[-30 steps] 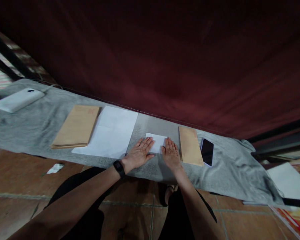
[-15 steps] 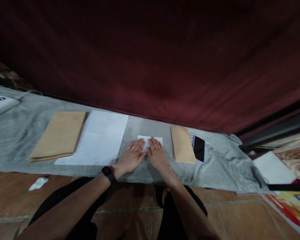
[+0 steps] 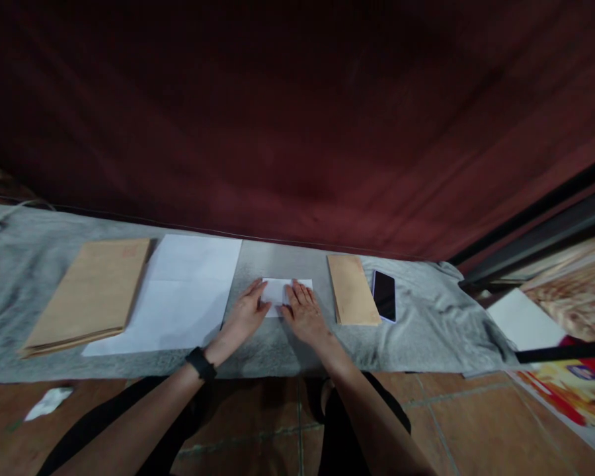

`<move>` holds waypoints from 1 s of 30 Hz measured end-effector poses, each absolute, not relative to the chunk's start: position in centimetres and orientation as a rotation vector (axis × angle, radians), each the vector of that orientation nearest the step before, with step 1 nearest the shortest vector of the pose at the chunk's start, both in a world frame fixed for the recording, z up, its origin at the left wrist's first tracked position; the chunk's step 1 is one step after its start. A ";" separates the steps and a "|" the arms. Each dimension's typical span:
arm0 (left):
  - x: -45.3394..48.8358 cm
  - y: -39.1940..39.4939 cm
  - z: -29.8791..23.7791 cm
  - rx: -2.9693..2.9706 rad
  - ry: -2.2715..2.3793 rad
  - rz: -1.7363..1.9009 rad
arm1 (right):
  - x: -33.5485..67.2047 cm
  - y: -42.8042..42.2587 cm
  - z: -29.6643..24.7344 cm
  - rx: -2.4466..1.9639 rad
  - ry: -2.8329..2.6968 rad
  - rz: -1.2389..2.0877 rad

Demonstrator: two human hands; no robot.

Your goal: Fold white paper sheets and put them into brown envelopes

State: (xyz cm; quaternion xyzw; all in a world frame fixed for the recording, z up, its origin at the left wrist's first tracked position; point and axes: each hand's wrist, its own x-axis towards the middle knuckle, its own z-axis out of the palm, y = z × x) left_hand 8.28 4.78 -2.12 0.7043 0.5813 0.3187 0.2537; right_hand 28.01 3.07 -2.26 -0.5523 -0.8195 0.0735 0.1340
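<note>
A small folded white paper (image 3: 279,290) lies on a grey cloth (image 3: 426,330) spread over the floor. My left hand (image 3: 246,313), with a black watch on the wrist, rests on the paper's left end, fingers stretched flat. On the paper's lower right part lies my right hand (image 3: 303,313), flat and open. Both hands press down and hold nothing. A narrow brown envelope (image 3: 352,298) lies just right of my right hand.
Left of my hands lie white sheets (image 3: 178,294) and a stack of brown envelopes (image 3: 89,294). A dark phone (image 3: 384,295) sits beside the narrow envelope. A dark red curtain (image 3: 297,119) hangs behind the cloth. A paper scrap (image 3: 47,403) lies on the tiled floor.
My hands have drawn closer together on the folded paper, the left sliding to its left end. The view has swung to the right, so everything sits further left in the picture.
</note>
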 end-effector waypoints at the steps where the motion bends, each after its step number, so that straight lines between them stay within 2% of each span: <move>1: 8.3 5.0 -2.2 1.822 1.566 0.924 | 28.0 2.9 -2.1 -1.574 -2.406 0.218; 10: 8.5 5.8 -1.1 0.983 1.365 1.229 | 27.6 2.4 -0.5 -1.483 -2.513 0.183; 15: 8.8 5.5 1.1 0.821 1.155 1.240 | 27.7 2.8 0.6 -1.508 -2.378 0.269; 20: 8.3 5.8 2.7 0.786 1.213 1.396 | 28.3 3.4 2.0 -1.323 -1.769 0.683; 25: 8.4 5.7 2.2 0.796 1.062 1.176 | 27.6 3.7 2.3 -1.120 -0.920 1.212; 30: 9.1 5.4 0.5 0.991 1.064 0.967 | 26.9 4.0 1.7 -1.140 -0.651 1.376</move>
